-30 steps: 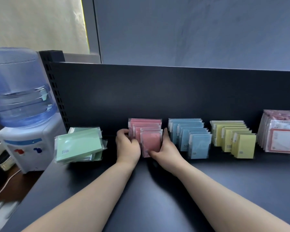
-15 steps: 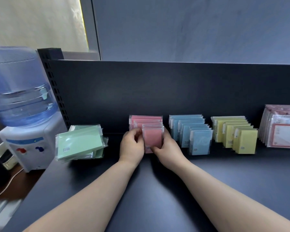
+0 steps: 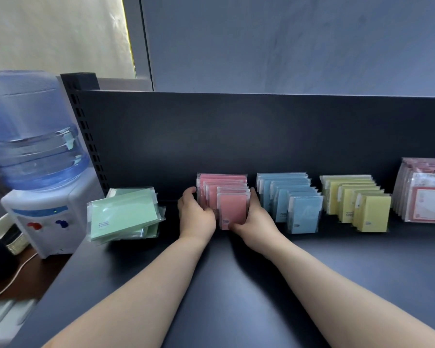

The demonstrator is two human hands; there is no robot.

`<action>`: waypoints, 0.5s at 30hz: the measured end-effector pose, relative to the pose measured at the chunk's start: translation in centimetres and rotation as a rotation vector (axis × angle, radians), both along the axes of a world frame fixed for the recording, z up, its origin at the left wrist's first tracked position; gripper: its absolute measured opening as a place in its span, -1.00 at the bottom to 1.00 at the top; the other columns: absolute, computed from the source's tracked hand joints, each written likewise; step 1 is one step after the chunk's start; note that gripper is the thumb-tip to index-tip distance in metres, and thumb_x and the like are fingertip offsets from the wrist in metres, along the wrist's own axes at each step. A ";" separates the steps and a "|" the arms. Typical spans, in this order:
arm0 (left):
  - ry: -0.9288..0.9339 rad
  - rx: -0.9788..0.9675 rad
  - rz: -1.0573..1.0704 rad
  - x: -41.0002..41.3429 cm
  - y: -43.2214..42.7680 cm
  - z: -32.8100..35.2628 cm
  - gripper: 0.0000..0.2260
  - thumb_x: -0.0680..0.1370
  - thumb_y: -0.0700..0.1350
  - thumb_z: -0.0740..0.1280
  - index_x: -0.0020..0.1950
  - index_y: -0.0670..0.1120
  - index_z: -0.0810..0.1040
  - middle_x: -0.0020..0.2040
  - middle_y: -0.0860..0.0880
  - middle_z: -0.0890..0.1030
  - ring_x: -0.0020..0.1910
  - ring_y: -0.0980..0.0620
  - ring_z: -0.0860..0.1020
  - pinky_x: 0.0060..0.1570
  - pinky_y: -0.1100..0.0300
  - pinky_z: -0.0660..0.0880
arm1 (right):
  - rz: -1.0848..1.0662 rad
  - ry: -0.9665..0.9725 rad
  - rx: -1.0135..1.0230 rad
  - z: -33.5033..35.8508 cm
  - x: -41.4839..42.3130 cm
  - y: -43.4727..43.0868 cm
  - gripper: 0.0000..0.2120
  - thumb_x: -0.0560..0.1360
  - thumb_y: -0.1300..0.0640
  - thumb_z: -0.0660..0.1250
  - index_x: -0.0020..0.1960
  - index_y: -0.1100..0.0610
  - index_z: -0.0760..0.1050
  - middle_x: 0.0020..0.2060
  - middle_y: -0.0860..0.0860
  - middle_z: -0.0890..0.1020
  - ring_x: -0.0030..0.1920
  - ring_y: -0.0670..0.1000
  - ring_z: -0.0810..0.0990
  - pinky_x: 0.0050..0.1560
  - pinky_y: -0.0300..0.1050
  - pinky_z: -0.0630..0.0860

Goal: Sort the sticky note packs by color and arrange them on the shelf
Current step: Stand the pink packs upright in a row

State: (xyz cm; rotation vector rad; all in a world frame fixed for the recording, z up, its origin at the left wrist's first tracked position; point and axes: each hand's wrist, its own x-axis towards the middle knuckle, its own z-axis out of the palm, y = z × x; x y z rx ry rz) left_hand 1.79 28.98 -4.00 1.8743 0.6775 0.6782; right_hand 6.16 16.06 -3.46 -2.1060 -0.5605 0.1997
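Note:
A row of pink sticky note packs (image 3: pixel 232 208) stands upright on the dark shelf (image 3: pixel 236 285), against the back panel. My left hand (image 3: pixel 196 217) presses against the row's left side, and my right hand (image 3: pixel 255 221) cups the right side, thumb under the front pack. Further right stand a row of blue packs (image 3: pixel 304 214) and a row of yellow packs (image 3: pixel 372 216). A loose pile of green packs (image 3: pixel 123 214) lies flat to the left of my hands.
Pink-framed white note packs (image 3: pixel 427 204) stand at the far right. A water dispenser (image 3: pixel 35 172) with a blue bottle sits beside the shelf's left end. A perforated upright post (image 3: pixel 85 131) marks the shelf's left back corner.
Both hands stay on the pink row. My left hand has shifted slightly along the row's left side, and the front pink pack sits squarer with the row.

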 end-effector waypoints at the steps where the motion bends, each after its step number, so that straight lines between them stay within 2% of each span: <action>1: -0.004 0.004 -0.013 0.1 0.0 0.0 -0.57 0.49 -0.30 0.22 0.37 -0.12 0.36 0.33 -0.15 0.39 0.27 -0.09 0.43 0.17 0.29 0.29 | -0.011 -0.013 0.015 -0.1 0.0 0.1 -0.16 0.34 0.18 0.39 0.51 0.02 0.03 0.15 -0.07 0.57 0.09 -0.04 0.56 0.02 -0.22 0.47; 3: 0.006 -0.001 -0.046 0.2 0.1 -0.2 -0.58 0.48 -0.30 0.22 0.34 -0.10 0.38 0.27 -0.13 0.46 0.20 -0.06 0.48 0.19 0.23 0.37 | -0.026 -0.029 0.051 0.1 -0.2 0.1 -0.24 0.37 0.25 0.36 0.47 0.00 0.10 0.06 -0.10 0.57 0.01 -0.07 0.54 -0.05 -0.27 0.40; 5: -0.001 -0.019 -0.057 0.2 0.1 -0.2 -0.56 0.48 -0.28 0.23 0.36 -0.09 0.35 0.27 -0.14 0.46 0.22 -0.07 0.48 0.26 0.12 0.39 | -0.035 -0.034 0.055 0.1 -0.4 0.2 -0.23 0.38 0.28 0.34 0.49 0.01 0.08 0.07 -0.09 0.55 0.02 -0.07 0.52 -0.03 -0.29 0.38; 8: 0.038 -0.037 -0.037 0.5 0.5 0.2 -0.45 0.53 -0.23 0.22 0.51 -0.15 0.15 0.45 -0.18 0.31 0.44 -0.12 0.28 0.43 0.03 0.22 | -0.047 -0.028 0.020 0.0 -0.3 0.2 -0.16 0.37 0.24 0.33 0.53 0.03 -0.01 0.20 -0.03 0.55 0.16 0.00 0.54 0.11 -0.20 0.44; 10: 0.107 -0.027 -0.058 0.6 1.0 0.3 -0.45 0.56 -0.20 0.19 0.53 -0.15 0.09 0.49 -0.15 0.26 0.47 -0.12 0.23 0.45 0.04 0.19 | -0.053 -0.012 -0.002 0.0 -0.2 0.0 -0.17 0.36 0.25 0.30 0.53 0.02 0.00 0.21 -0.03 0.55 0.17 0.02 0.55 0.15 -0.17 0.46; 11: 0.131 -0.001 -0.081 0.8 1.1 0.2 -0.49 0.55 -0.20 0.17 0.50 -0.13 0.18 0.45 -0.14 0.34 0.43 -0.13 0.31 0.40 0.04 0.26 | -0.060 -0.009 -0.015 0.0 -0.2 -0.1 -0.19 0.36 0.26 0.28 0.53 0.03 0.01 0.21 -0.02 0.55 0.16 0.03 0.55 0.16 -0.16 0.46; 13: 0.158 0.061 -0.113 0.8 1.1 0.1 -0.62 0.50 -0.23 0.15 0.32 -0.08 0.40 0.23 -0.11 0.54 0.21 -0.14 0.49 0.17 0.09 0.43 | -0.070 -0.017 -0.025 0.0 -0.2 -0.2 -0.23 0.36 0.28 0.25 0.51 0.05 0.05 0.22 0.01 0.55 0.15 0.04 0.55 0.18 -0.12 0.47; 15: 0.157 0.101 -0.120 1.0 1.0 -0.1 -0.68 0.48 -0.24 0.15 0.20 -0.06 0.46 0.11 -0.09 0.58 0.10 -0.13 0.54 0.07 0.10 0.46 | -0.070 -0.026 -0.021 -0.1 -0.2 -0.2 -0.25 0.36 0.29 0.23 0.51 0.06 0.07 0.21 0.02 0.56 0.16 0.05 0.55 0.18 -0.12 0.47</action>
